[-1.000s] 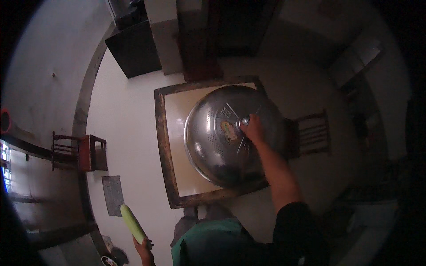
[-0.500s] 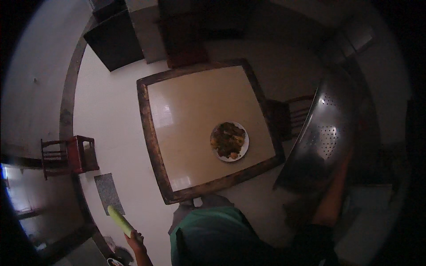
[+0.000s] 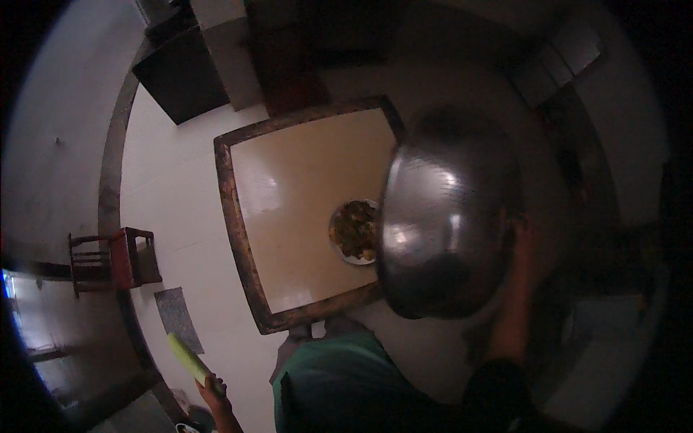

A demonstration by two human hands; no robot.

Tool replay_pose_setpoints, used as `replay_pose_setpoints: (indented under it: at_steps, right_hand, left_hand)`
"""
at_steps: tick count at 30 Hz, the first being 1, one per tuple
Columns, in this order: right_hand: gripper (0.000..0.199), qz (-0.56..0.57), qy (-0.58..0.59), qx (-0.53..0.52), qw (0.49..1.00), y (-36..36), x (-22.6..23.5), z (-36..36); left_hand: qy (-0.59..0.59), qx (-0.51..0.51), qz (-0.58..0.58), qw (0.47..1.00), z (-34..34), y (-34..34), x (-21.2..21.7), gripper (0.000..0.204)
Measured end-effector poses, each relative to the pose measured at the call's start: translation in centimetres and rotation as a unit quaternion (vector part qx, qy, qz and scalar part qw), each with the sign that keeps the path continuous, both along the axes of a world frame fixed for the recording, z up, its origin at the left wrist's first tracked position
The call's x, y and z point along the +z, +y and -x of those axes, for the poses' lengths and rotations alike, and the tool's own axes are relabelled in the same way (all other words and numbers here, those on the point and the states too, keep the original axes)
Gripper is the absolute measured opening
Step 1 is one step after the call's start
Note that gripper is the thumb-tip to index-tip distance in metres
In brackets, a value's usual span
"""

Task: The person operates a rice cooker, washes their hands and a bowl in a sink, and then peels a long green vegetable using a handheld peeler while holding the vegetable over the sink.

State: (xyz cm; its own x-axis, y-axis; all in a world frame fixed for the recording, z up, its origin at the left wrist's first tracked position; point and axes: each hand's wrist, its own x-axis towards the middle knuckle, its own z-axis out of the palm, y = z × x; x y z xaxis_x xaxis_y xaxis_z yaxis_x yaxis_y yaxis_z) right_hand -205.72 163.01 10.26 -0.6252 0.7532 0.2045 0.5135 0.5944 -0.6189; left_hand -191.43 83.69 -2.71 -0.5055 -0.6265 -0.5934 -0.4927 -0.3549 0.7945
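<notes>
My left hand point(image 3: 213, 392), low on the left, is closed round the lower end of a long pale green gourd point(image 3: 187, 356), whose other end points up and to the left. On the right, my right hand point(image 3: 522, 237) grips the far-right edge of a large shiny metal colander point(image 3: 447, 209), its fingers partly lost in shadow. The colander is held up, tilted, over the right side of the table. It hides part of a white plate of dark, mixed cooked food point(image 3: 353, 229) on the tabletop.
The square table point(image 3: 289, 224) with a worn dark wooden frame stands in front of me. A reddish wooden chair point(image 3: 133, 258) is at the left, near a grey mat point(image 3: 178, 317) on the pale floor. A dark box-like cabinet point(image 3: 180, 76) stands beyond the table's far left corner.
My right hand has swung the colander leftward, from beside the table to over its right side, turning it so it now covers part of the plate. The left hand still holds the gourd.
</notes>
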Motion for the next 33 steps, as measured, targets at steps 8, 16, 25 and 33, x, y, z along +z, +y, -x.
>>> replay_pose_setpoints:
  at_steps: [8, 16, 25, 33]
  right_hand:
    - [0.050, 0.089, -0.035, 0.171, 0.981, -13.0, -5.6, 15.0]
    - [0.047, 0.098, -0.048, 0.263, 0.958, -18.1, -14.3, 21.3]
    - [0.056, -0.013, -0.080, 0.386, 0.919, -12.8, -20.4, 27.5]
    - [0.053, 0.045, -0.002, 0.433, 0.900, -31.4, -18.9, 16.8]
  left_hand:
    - [0.022, 0.085, 0.015, 0.996, -3.1, 4.8, 2.5, 0.053]
    - [0.075, 0.141, -0.012, 0.987, -6.2, 7.8, 7.0, 0.044]
    - [0.212, 0.142, -0.077, 0.964, -8.9, 4.8, 8.9, 0.058]
    - [0.284, 0.192, -0.101, 0.934, -16.0, -1.5, 9.3, 0.060]
